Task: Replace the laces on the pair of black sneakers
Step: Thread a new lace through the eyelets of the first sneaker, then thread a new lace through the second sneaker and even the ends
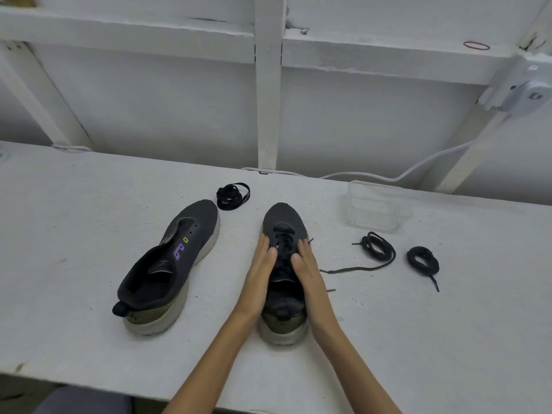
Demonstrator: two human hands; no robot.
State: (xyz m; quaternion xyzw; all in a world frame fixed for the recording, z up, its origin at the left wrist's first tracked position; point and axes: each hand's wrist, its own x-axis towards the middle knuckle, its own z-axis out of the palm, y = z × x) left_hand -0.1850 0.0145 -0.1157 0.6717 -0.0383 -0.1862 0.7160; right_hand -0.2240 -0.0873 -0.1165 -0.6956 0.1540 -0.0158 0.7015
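L grip, R grip flank sneaker mid bench.

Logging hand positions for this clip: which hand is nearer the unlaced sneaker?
Left. The left hand rests on the side of the laced sneaker that faces the unlaced sneaker; the right hand rests on the far side.

Between left hand, right hand: laced sneaker; unlaced sneaker alongside.

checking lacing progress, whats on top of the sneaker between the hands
On the laced sneaker a black lace crosses the front. The left hand and right hand flank it, thumbs on top, hiding upper lace rows.
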